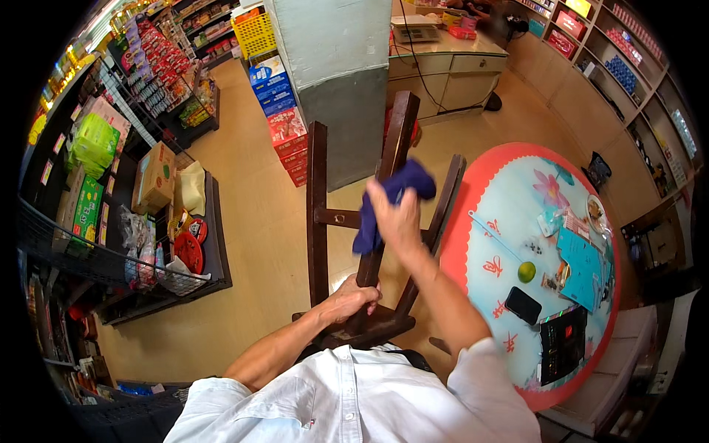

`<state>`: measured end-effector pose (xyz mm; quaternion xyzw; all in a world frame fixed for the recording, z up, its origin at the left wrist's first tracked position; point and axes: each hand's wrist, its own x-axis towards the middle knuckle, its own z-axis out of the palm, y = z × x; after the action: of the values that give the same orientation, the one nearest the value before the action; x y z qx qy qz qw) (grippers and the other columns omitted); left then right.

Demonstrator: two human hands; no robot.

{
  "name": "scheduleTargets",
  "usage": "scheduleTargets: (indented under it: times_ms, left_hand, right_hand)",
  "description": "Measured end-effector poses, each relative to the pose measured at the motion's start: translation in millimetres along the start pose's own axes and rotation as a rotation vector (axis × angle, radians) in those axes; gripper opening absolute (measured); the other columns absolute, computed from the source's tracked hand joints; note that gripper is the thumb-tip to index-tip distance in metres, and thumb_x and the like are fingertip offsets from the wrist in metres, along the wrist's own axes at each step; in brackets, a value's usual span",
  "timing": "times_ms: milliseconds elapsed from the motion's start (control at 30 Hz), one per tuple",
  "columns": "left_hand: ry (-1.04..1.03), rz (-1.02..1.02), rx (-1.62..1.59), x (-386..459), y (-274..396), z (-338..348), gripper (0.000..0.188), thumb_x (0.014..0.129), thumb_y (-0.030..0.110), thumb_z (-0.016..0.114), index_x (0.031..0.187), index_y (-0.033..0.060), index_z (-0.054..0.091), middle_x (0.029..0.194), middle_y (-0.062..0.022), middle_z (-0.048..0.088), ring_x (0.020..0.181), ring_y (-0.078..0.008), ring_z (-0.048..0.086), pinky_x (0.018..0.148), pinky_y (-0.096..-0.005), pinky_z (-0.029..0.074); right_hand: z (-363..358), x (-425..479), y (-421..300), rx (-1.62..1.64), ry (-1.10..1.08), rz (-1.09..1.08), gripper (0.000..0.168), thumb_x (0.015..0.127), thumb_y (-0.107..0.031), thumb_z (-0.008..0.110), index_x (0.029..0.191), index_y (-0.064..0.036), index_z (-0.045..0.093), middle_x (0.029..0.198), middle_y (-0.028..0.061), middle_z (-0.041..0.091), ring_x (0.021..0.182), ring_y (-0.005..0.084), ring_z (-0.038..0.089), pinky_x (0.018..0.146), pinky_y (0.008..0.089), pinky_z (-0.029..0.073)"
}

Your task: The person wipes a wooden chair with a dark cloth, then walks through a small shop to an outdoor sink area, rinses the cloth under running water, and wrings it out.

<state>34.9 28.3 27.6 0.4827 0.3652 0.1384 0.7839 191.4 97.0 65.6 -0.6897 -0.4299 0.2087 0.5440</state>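
Observation:
A dark brown wooden stool [317,183] is held upturned against my lap, its legs pointing up and away from me. Low on the nearest leg, my left hand [354,299] is wrapped around the wood. Higher up that same leg, my right hand [394,216] presses a dark blue cloth [410,180] onto it. The cloth drapes over both sides of the leg and is slightly blurred. Part of the crossbar [339,217] shows to the left of the cloth; the rest is partly hidden behind the cloth and my arm.
At right stands a round table [460,243] bearing a phone [523,305], a green citrus fruit [527,271] and a blue fly swatter or stick [496,235]. A grey pillar [349,127] rises ahead, with stacked boxes [285,124] beside it. Store shelves [219,243] line the left.

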Motion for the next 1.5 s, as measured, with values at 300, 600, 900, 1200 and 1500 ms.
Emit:
scheduleTargets:
  times_ms: [300, 600, 900, 1200, 1500]
  left_hand:
    - [0.036, 0.020, -0.064, -10, 3, 5, 0.013, 0.075, 0.006, 0.060, 0.084, 0.0018, 0.051, 0.064, -0.0061, 0.051, 0.055, -0.0164, 0.051, 0.053, -0.0301, 0.043]
    - [0.036, -0.006, -0.126, -38, 32, -15, 0.015, 0.072, 0.007, 0.059, 0.082, 0.0026, 0.048, 0.064, -0.0068, 0.050, 0.054, -0.0161, 0.050, 0.052, -0.0292, 0.040]
    - [0.029, -0.022, -0.026, -45, 33, -1, 0.019, 0.071, 0.005, 0.059, 0.085, 0.0019, 0.048, 0.069, -0.0070, 0.052, 0.059, -0.0161, 0.051, 0.054, -0.0295, 0.042]
    - [0.014, -0.002, 0.007, -63, 31, 4, 0.021, 0.071, 0.006, 0.062, 0.088, 0.0031, 0.049, 0.066, -0.0062, 0.051, 0.059, -0.0166, 0.050, 0.054, -0.0303, 0.041]
    - [-0.004, 0.002, -0.094, -64, 26, -2, 0.021, 0.071, 0.001, 0.060, 0.088, 0.0043, 0.048, 0.065, -0.0057, 0.048, 0.057, -0.0166, 0.048, 0.054, -0.0303, 0.040]
  right_hand:
    - [-65, 173, 16, 0.761, 0.337, 0.044, 0.064, 0.083, -0.050, 0.069, 0.111, 0.006, 0.058, 0.105, 0.0143, 0.065, 0.098, 0.0284, 0.063, 0.089, 0.0357, 0.049]
    - [-98, -33, 85, -0.562, -0.324, -0.535, 0.027, 0.078, -0.023, 0.072, 0.093, -0.003, 0.065, 0.103, 0.0165, 0.060, 0.115, 0.0380, 0.048, 0.096, 0.0551, 0.034]
    - [-64, -51, 121, -0.597, -0.152, -0.527, 0.039, 0.063, -0.007, 0.077, 0.101, -0.009, 0.068, 0.143, 0.0172, 0.035, 0.136, 0.0436, 0.025, 0.112, 0.0524, 0.027]
    - [-96, 121, 94, -0.661, 0.239, -0.405, 0.042, 0.072, -0.007, 0.071, 0.113, -0.011, 0.066, 0.146, 0.0208, 0.029, 0.131, 0.0431, 0.034, 0.109, 0.0462, 0.034]
    - [-90, 104, 123, 0.623, -0.057, 0.149, 0.058, 0.095, -0.031, 0.059, 0.144, -0.009, 0.038, 0.129, 0.0067, 0.053, 0.111, 0.0181, 0.052, 0.095, 0.0304, 0.044]
